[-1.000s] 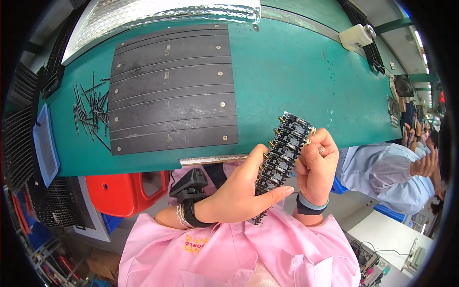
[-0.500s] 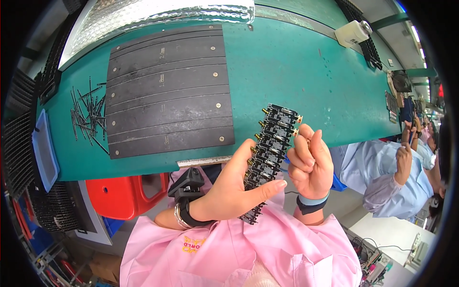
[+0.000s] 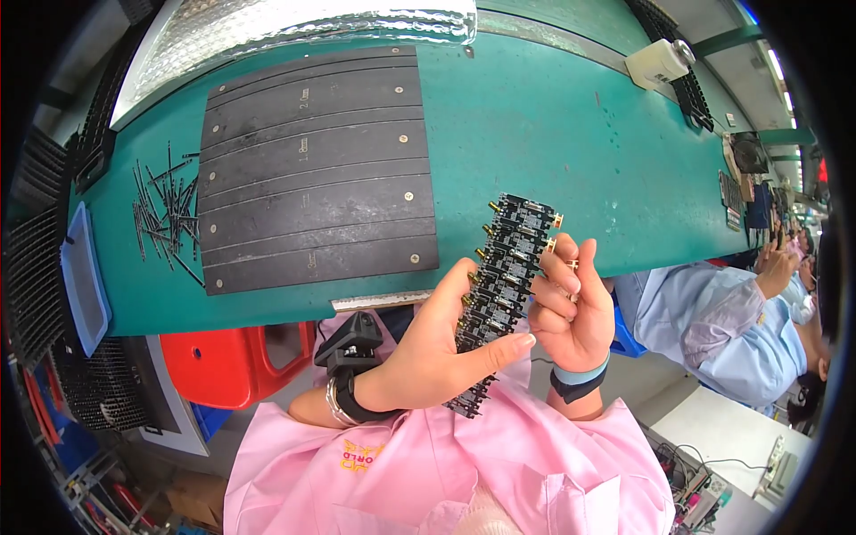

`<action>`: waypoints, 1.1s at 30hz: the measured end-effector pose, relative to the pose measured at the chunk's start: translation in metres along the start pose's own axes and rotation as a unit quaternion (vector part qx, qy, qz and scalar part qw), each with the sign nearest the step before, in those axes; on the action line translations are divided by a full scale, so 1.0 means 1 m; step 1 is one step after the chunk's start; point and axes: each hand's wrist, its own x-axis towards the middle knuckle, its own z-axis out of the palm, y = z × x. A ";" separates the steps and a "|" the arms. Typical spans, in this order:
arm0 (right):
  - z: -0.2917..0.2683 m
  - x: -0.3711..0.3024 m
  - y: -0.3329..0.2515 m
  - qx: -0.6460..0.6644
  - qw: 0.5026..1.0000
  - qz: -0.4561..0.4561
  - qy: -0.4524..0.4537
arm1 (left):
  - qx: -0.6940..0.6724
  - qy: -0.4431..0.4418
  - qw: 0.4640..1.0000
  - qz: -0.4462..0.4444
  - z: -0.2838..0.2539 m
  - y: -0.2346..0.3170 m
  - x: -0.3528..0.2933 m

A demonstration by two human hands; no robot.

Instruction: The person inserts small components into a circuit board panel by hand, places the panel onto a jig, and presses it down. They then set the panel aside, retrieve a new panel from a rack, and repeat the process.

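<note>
My left hand [image 3: 434, 346] grips a long strip of black circuit boards [image 3: 515, 259], its thumb lying across the lower part. The strip leans, with its upper end over the table edge and its lower end by my chest. Small brass-coloured connectors [image 3: 486, 231] stick out along its left edge. On the right edge near the top sits a gold and white connector [image 3: 557, 220]. My right hand [image 3: 580, 321] is curled beside that edge, fingertips by another connector on it. Small gold-coloured connectors [image 3: 572, 265] show between its thumb and fingers.
A black grooved plate [image 3: 316, 169] lies on the green table [image 3: 508, 107], with thin black strips [image 3: 167, 209] left of it. A blue tray [image 3: 86, 281] sits at the left edge, a whitish bottle [image 3: 658, 64] far right. Below are a red stool [image 3: 209, 366] and, rightward, a co-worker [image 3: 713, 330].
My right hand has shifted slightly left and down, its fingers now closer to the strip's right edge. My left hand and the strip stay put. The co-worker's arm has moved.
</note>
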 end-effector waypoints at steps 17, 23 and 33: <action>0.004 -0.002 0.005 -0.147 0.986 -0.077 0.011 | 0.012 0.000 1.000 0.011 0.002 -0.001 0.003; 0.004 -0.001 0.011 -0.159 0.981 -0.111 -0.008 | -0.002 -0.003 1.000 0.015 0.005 -0.009 0.003; 0.010 -0.002 0.022 -0.303 0.929 -0.208 0.042 | 0.028 0.000 0.999 0.023 0.007 -0.012 0.004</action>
